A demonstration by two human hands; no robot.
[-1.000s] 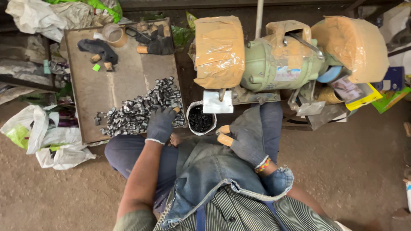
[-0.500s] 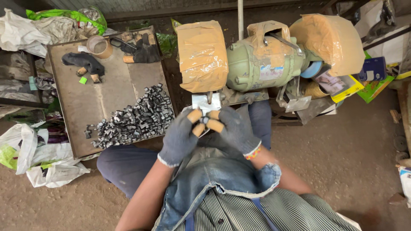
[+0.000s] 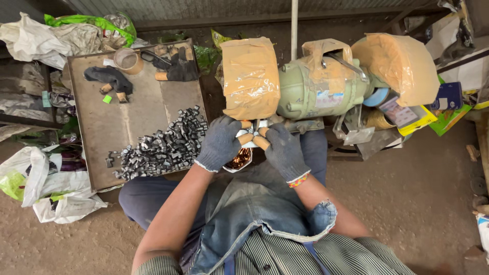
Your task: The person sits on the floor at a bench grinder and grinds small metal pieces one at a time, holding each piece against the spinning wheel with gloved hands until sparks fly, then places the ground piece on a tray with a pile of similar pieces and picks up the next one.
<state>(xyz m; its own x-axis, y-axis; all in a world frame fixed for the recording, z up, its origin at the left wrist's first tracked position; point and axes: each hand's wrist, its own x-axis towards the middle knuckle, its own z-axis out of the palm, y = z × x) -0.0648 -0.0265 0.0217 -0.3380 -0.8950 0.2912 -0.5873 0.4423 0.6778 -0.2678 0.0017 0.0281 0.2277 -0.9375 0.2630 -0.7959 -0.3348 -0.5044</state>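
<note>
My left hand [image 3: 219, 143] and my right hand [image 3: 283, 151], both in grey gloves with bare fingertips, meet just under the left cardboard-covered guard [image 3: 249, 76] of a green bench grinder [image 3: 326, 86]. Their fingertips pinch together on a small metal piece [image 3: 252, 135], which is mostly hidden between them. Right below the hands a small white cup [image 3: 239, 160] holds something dark and shiny. To the left, a pile of small grey metal pieces [image 3: 163, 145] lies on a flat metal tray [image 3: 102, 132].
The grinder's right guard [image 3: 402, 66] is also wrapped in taped cardboard. On the tray's far end lie dark gloves [image 3: 109, 79], another glove [image 3: 175, 66] and a tape roll [image 3: 125, 58]. Plastic bags [image 3: 46, 188] sit on the dirt floor at left; boxes and papers [image 3: 438, 109] at right.
My left hand left the pile of metal pieces and rose to join my right hand. Both hands then moved up to the grinder's left guard.
</note>
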